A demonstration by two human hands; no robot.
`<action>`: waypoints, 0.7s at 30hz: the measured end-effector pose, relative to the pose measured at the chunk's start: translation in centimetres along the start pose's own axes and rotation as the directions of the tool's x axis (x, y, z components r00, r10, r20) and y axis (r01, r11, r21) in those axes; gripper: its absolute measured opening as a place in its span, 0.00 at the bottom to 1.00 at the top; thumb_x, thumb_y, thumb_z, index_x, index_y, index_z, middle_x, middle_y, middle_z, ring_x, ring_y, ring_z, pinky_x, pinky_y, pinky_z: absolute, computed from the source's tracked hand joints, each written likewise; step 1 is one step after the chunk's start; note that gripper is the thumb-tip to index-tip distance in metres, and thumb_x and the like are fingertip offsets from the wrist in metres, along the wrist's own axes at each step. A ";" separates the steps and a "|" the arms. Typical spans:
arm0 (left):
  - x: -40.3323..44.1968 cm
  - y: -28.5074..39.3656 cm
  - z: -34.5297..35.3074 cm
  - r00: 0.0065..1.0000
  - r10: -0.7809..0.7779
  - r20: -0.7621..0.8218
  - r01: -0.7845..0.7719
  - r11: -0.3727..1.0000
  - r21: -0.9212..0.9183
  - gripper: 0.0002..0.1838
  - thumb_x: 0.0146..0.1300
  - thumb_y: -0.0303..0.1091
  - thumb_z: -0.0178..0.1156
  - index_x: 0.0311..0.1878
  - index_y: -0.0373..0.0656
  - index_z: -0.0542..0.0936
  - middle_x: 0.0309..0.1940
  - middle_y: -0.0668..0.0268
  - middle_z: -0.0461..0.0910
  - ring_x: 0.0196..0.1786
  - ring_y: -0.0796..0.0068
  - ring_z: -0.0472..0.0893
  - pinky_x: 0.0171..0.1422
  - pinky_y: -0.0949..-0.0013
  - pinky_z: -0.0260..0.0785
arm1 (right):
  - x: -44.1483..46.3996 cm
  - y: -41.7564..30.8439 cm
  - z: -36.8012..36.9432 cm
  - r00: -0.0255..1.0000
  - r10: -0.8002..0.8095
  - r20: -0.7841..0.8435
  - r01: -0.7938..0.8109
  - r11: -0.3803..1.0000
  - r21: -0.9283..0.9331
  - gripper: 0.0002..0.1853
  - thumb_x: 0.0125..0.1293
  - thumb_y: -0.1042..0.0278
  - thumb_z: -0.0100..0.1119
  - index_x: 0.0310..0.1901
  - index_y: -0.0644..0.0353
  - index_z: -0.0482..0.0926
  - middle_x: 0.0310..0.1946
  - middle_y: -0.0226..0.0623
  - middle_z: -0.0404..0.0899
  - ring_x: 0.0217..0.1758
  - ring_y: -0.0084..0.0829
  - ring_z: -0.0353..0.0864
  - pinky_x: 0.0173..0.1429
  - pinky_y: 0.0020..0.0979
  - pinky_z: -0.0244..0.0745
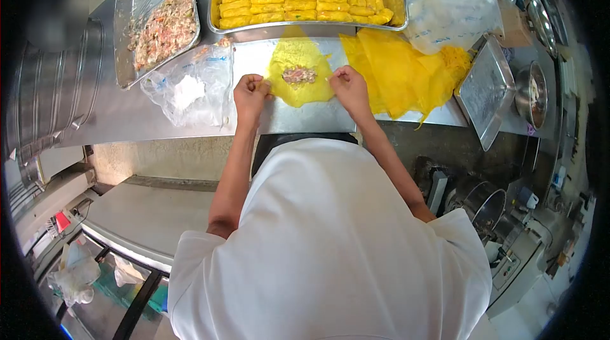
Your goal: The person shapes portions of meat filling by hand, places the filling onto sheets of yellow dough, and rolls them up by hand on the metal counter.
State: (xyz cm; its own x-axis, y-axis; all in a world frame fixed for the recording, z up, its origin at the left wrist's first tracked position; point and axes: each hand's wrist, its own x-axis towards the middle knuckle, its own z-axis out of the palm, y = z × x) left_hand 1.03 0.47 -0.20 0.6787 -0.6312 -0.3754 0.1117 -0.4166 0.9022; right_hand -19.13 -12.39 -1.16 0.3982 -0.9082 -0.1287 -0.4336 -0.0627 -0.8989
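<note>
Steel worktop [292, 121]: filling [298, 75] on unfolded wrapper [297, 95]; folding needs even lift. Left hand [251, 93], nine o'clock, and right hand [351, 88], three, apparently pinch its edges.

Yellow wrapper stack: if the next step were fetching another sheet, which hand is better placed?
Probably the right hand: it is at the near side of the stack, while the left hand is across the filled wrapper, beyond the meat filling.

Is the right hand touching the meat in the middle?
Apart. The head view shows a strip of yellow wrapper between the right hand's fingers and the meat.
</note>
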 end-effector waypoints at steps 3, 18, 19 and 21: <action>-0.5 1.2 1.0 0.998 -0.059 0.012 0.060 0.937 -0.343 0.07 0.60 0.22 0.63 0.42 0.38 0.79 0.33 0.65 0.82 0.32 0.81 0.78 0.37 0.78 0.73 | -0.5 -1.4 1.6 0.990 -0.075 -0.115 0.090 0.987 0.132 0.07 0.56 0.70 0.62 0.34 0.63 0.78 0.32 0.44 0.82 0.36 0.43 0.82 0.43 0.36 0.76; -3.0 0.7 2.6 0.714 0.590 0.377 -0.699 0.633 0.332 0.12 0.59 0.25 0.59 0.47 0.35 0.80 0.38 0.51 0.82 0.47 0.50 0.78 0.54 0.56 0.72 | -2.2 -0.6 1.7 0.672 -0.649 0.358 0.691 0.723 0.013 0.09 0.55 0.76 0.61 0.40 0.61 0.79 0.41 0.38 0.79 0.52 0.43 0.75 0.48 0.37 0.77; -3.5 1.0 2.5 0.711 0.590 0.384 -0.703 0.621 0.347 0.13 0.60 0.24 0.58 0.48 0.35 0.78 0.38 0.51 0.81 0.46 0.50 0.78 0.53 0.56 0.72 | -2.3 -1.3 1.7 0.715 -0.631 0.301 0.680 0.727 -0.089 0.10 0.55 0.76 0.61 0.40 0.62 0.79 0.42 0.38 0.79 0.51 0.43 0.75 0.49 0.37 0.76; -3.7 0.9 2.3 0.707 0.589 0.392 -0.707 0.609 0.360 0.13 0.60 0.24 0.56 0.49 0.35 0.76 0.39 0.50 0.80 0.45 0.50 0.79 0.52 0.55 0.72 | -2.3 -1.6 2.2 0.751 -0.615 0.238 0.658 0.729 -0.191 0.10 0.54 0.76 0.62 0.40 0.62 0.79 0.43 0.38 0.78 0.50 0.43 0.75 0.50 0.37 0.75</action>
State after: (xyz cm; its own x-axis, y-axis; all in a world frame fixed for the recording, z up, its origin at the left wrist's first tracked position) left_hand -3.05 0.90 1.45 0.2609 -0.9479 0.1828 -0.6733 -0.0430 0.7381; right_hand -17.57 -9.33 -0.33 0.7585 -0.5453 0.3568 -0.2089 -0.7221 -0.6595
